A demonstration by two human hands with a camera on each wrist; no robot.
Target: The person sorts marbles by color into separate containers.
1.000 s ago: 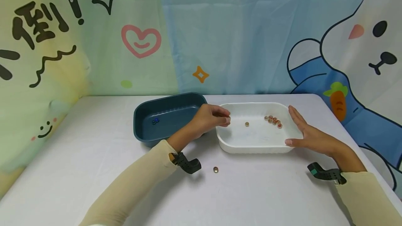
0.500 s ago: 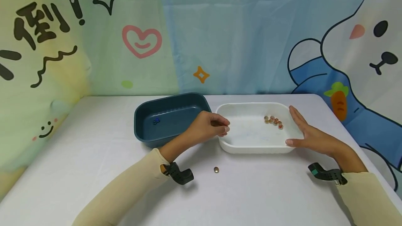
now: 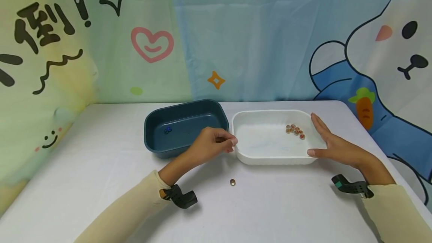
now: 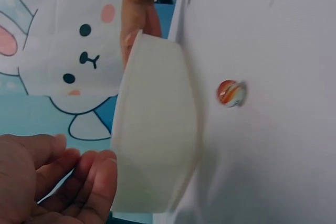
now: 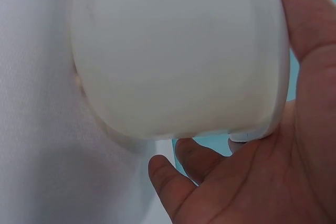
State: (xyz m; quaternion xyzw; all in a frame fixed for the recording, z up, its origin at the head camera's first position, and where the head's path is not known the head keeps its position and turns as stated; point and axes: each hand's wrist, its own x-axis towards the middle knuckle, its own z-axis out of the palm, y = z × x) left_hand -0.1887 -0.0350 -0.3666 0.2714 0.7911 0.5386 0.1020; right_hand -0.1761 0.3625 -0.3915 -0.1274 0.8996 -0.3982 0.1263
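Observation:
My left hand (image 3: 210, 146) is beside the left end of the white tray (image 3: 260, 146), its fingers loosely bent with nothing visible between them. In the left wrist view its fingertips (image 4: 107, 163) overlap the tray's near edge; whether they touch it cannot be told. My right hand (image 3: 334, 147) rests against the tray's right end, fingers and thumb spread along the rim. Inside that tray, several orange-tinted glass marbles (image 3: 296, 132) cluster toward the right. One more marble (image 3: 233, 182), orange and white in the left wrist view, lies on the tablecloth in front of the tray.
A dark teal tray (image 3: 189, 123) stands just left of the white one, with a few dark blue marbles (image 3: 167, 130) in it. White cloth covers the table (image 3: 270, 205). A printed curtain (image 3: 256, 36) hangs behind the far edge.
A lone marble near the white tray's middle has joined the cluster on the right. My left hand has drawn back leftward and down from the tray. My right hand stays put.

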